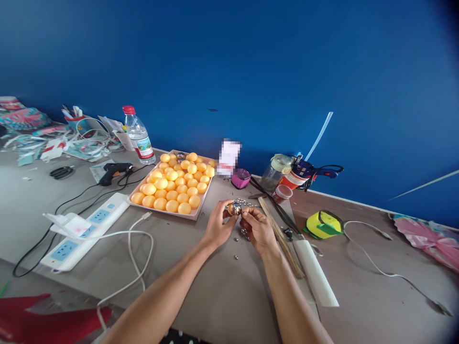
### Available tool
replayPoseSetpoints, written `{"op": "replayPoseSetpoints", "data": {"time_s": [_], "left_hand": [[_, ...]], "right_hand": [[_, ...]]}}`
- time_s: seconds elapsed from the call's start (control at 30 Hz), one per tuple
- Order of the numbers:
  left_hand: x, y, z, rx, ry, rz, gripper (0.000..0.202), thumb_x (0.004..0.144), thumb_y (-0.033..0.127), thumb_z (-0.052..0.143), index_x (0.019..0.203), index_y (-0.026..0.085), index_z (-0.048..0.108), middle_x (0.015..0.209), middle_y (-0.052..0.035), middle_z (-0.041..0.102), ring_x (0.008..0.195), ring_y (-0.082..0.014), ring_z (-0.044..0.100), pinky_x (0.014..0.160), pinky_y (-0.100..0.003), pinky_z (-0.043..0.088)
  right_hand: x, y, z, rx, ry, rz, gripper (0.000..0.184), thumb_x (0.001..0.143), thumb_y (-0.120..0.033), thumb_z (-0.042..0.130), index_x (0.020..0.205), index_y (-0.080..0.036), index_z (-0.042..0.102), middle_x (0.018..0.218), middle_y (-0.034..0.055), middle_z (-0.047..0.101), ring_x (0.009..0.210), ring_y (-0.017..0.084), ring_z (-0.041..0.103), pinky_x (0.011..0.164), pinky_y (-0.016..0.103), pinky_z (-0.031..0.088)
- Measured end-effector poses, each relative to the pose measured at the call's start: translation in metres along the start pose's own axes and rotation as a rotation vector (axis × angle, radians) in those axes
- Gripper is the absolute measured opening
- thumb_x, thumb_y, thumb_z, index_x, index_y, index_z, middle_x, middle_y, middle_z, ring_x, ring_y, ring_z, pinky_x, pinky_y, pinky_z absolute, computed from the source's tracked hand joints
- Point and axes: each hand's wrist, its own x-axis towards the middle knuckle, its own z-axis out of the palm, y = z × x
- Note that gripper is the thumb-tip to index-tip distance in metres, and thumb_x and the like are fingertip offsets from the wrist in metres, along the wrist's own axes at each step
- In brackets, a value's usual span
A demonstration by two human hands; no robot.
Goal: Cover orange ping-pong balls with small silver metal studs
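My left hand (218, 225) is closed around an orange ball (235, 208) partly covered in shiny silver beads. Thumb and forefinger of my right hand (260, 228) are pinched together at the ball's right side; whatever lies between them is too small to make out. Behind my right hand, more silver beads (251, 203) are strewn on the table, and some show under its fingers. Two loose beads (235, 257) rest on the tabletop between my forearms. To the left stands a shallow box (196, 216) filled with plain orange balls (171, 195), with a couple of silver-covered ones at its back.
A white power strip (86, 234), a cable and a glue gun (114, 172) occupy the left side. A water bottle (139, 138) stands behind. Right of my hands lie wooden sticks (281, 239), a white strip (314, 272) and a yellow-green roll (323, 224). A blue wall rises behind.
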Motion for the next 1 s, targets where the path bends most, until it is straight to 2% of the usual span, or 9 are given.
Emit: {"op": "replayPoseSetpoints", "data": {"time_s": [0.3, 0.6, 1.0], "left_hand": [[-0.0009, -0.0006, 0.0004, 0.084, 0.005, 0.118, 0.033, 0.078, 0.014, 0.054, 0.11, 0.019, 0.052, 0.104, -0.0076, 0.055, 0.095, -0.0177, 0.055, 0.082, -0.032, 0.049], [-0.0022, -0.0007, 0.0001, 0.135, -0.006, 0.161, 0.034, 0.077, 0.012, 0.053, 0.111, 0.02, 0.052, 0.105, -0.008, 0.054, 0.097, -0.0183, 0.054, 0.083, -0.032, 0.048], [-0.0029, -0.0006, 0.0007, 0.153, -0.019, 0.171, 0.038, 0.075, 0.008, 0.052, 0.111, 0.021, 0.051, 0.106, -0.0072, 0.053, 0.098, -0.0178, 0.053, 0.084, -0.031, 0.048]], "right_hand": [[0.0, -0.0005, -0.0004, -0.115, 0.03, -0.021, 0.018, 0.059, -0.031, 0.071, 0.065, -0.019, 0.06, 0.053, -0.0053, 0.046, 0.048, 0.008, 0.037, 0.048, 0.023, 0.027], [0.0, -0.0004, -0.0019, -0.082, 0.005, 0.007, 0.018, 0.06, -0.028, 0.071, 0.063, -0.019, 0.056, 0.052, -0.0066, 0.046, 0.048, 0.007, 0.038, 0.048, 0.022, 0.027], [0.001, -0.0057, -0.0055, 0.037, -0.033, 0.197, 0.028, 0.053, -0.03, 0.077, 0.064, -0.019, 0.054, 0.05, -0.0071, 0.047, 0.042, 0.006, 0.037, 0.042, 0.02, 0.023]]}}
